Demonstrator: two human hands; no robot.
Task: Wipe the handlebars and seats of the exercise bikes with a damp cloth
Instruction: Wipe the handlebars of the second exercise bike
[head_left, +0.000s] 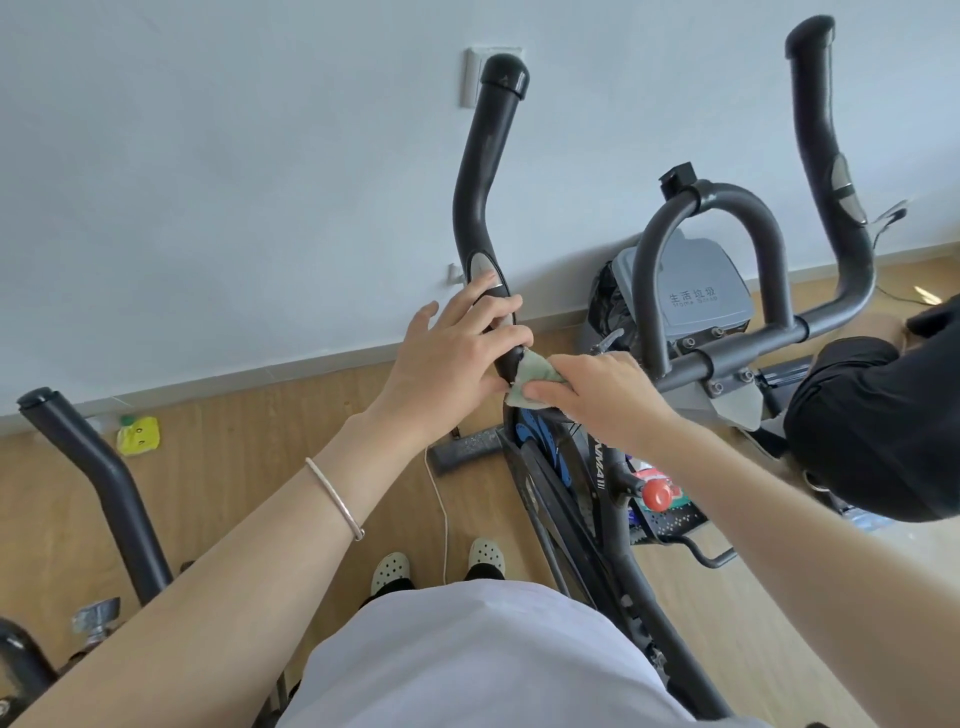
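Observation:
A black exercise bike stands in front of me with two upswept handlebars. My left hand (457, 353) grips the lower part of the left handlebar (480, 176), fingers curled round it just below its grey sensor pad. My right hand (602, 389) holds a pale green cloth (530, 382) bunched against the bend of that same bar, right beside my left hand. The right handlebar (826, 156) rises untouched at the right. A central loop bar (711, 208) joins the crossbar. No seat of this bike is in view.
Another bike's black handlebar (88, 467) stands at the lower left. A grey bin (696, 291) sits behind the bike against the white wall. A person in black (878, 415) is at the right edge. A white cable (441, 514) and a yellow packet (137, 436) lie on the wood floor.

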